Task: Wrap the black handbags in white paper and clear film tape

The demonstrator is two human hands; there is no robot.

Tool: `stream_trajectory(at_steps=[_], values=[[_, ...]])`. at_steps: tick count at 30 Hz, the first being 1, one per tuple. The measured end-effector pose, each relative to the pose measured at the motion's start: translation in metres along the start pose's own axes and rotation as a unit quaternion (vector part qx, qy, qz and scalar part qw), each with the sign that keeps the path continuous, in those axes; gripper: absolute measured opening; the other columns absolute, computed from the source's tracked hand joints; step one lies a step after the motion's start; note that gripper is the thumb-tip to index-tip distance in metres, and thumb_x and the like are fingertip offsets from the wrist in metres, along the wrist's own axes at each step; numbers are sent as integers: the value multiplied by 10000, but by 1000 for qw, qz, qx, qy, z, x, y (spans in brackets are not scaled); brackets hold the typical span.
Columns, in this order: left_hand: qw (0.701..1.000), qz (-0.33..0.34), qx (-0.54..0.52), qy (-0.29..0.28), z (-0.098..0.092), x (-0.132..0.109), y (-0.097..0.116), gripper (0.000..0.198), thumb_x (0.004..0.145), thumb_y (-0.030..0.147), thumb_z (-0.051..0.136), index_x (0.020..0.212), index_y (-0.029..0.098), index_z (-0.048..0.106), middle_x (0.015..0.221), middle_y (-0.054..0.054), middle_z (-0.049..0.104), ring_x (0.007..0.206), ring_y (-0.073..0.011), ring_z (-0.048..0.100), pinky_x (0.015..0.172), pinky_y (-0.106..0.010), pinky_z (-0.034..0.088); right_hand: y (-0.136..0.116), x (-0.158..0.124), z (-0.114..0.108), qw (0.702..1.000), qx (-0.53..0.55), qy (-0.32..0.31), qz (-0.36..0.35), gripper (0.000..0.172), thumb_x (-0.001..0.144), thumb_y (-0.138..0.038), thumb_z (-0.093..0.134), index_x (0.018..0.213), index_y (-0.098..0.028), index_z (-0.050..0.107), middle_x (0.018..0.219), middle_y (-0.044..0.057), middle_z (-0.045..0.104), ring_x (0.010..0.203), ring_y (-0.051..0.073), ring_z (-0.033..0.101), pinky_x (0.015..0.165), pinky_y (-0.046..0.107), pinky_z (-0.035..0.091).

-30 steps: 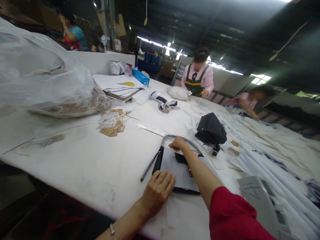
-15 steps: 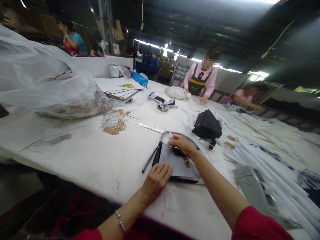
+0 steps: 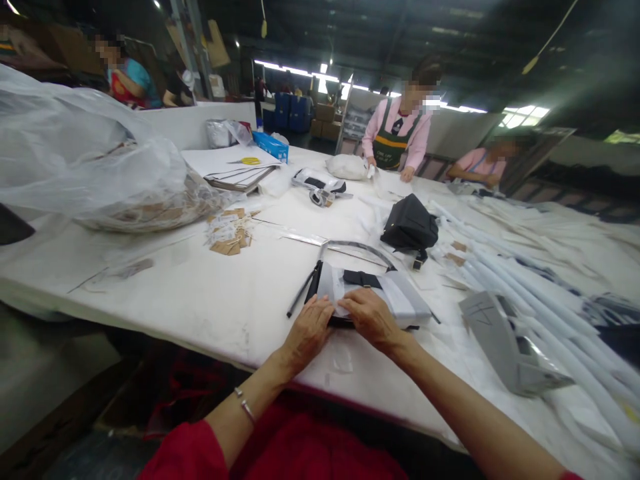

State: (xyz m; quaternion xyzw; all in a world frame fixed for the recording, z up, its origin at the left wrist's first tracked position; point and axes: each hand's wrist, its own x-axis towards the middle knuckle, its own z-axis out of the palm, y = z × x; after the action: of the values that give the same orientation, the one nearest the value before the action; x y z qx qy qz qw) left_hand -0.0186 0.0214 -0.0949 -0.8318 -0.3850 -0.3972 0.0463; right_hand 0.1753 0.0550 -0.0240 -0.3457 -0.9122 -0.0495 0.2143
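In front of me lies a black handbag [image 3: 314, 283] with a pale grey-white wrapping sheet [image 3: 406, 299] over its front. A short black strap with a small gold buckle [image 3: 363, 279] shows on top of the sheet, and the bag's curved handle [image 3: 357, 247] points away from me. My left hand [image 3: 311, 328] rests flat on the lower left of the bag, fingers stretched out. My right hand [image 3: 371, 319] is beside it, its bent fingertips closed on a thin translucent strip [image 3: 339, 288] at the sheet's lower edge. The fingertips partly hide what they grip.
A second black bag [image 3: 410, 223] stands behind. Cardboard tags [image 3: 230, 233], a big plastic bag [image 3: 100, 160] and yellow scissors [image 3: 245, 161] are to the left. A grey marked piece [image 3: 493, 327] and white rolls lie right. Across the table stands a co-worker in an apron [image 3: 393, 143].
My right hand has come down toward me from the bag's upper edge with the thin white strip. The dark strap with its buckle now lies uncovered. My left hand stays at the lower left.
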Motion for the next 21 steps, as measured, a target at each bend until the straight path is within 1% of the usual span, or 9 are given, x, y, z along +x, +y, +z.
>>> stream_trajectory(at_steps=[3,5,6,8,10,12,15,18,21], values=[[1000,-11,-17,11,1,-2,-5,506,899,63,445,1392,134,356,1206,-140,628,1220,-237,568,1057,-486,487,-6,2,-5,997,-34,47,-43,205,944,-131,494,901,-176,689,991,98,695,938,221,599,937,423,461],[1000,0,-12,-8,0,-2,-7,567,898,40,434,1440,150,311,1246,-136,615,1224,-230,563,1067,-480,478,-10,2,-6,997,-27,50,-56,221,953,-120,470,891,-176,675,965,93,694,951,212,604,998,442,444],[1000,8,-10,-16,-1,-2,-8,580,896,38,442,1448,158,310,1247,-132,615,1226,-232,560,1072,-481,472,-11,2,-6,997,-18,47,-58,224,953,-113,462,900,-175,671,937,90,695,934,206,613,992,430,458],[999,19,-15,-23,-2,-1,-9,570,894,66,483,1437,168,343,1227,-131,622,1228,-247,556,1077,-498,462,-13,-2,-4,998,6,43,-48,223,949,-102,454,957,-166,668,916,94,698,905,200,634,934,393,510],[999,18,-26,-25,-4,-1,-8,533,891,117,535,1402,175,395,1210,-138,622,1226,-262,556,1073,-515,461,-16,-8,-3,998,35,50,-33,229,947,-112,461,1050,-164,659,971,107,704,941,207,651,912,384,539],[999,12,-38,-30,-7,0,-7,485,896,158,562,1364,191,444,1204,-138,621,1223,-262,559,1071,-518,461,-19,-19,-4,994,72,75,-27,252,945,-122,478,1128,-181,640,1032,104,705,996,207,659,967,414,528],[998,9,-50,-33,-12,1,-7,415,920,240,567,1325,192,492,1205,-137,621,1231,-263,556,1082,-515,450,-25,-43,-8,987,116,104,-31,268,929,-114,520,1154,-212,630,1036,81,711,1008,195,670,1025,444,500],[996,3,-73,-48,-17,4,-6,420,936,377,545,1302,172,529,1202,-139,626,1245,-271,544,1097,-515,433,-34,-71,-6,991,115,62,-42,249,918,-111,540,1130,-199,638,1027,84,721,1020,202,672,1003,419,521],[994,-40,-90,-55,-18,7,-4,348,976,367,459,1245,186,585,1164,-111,649,1239,-245,553,1102,-494,430,-44,-88,1,996,84,-4,-43,265,921,-108,496,1136,-159,641,1095,117,717,1071,231,660,984,410,537]])
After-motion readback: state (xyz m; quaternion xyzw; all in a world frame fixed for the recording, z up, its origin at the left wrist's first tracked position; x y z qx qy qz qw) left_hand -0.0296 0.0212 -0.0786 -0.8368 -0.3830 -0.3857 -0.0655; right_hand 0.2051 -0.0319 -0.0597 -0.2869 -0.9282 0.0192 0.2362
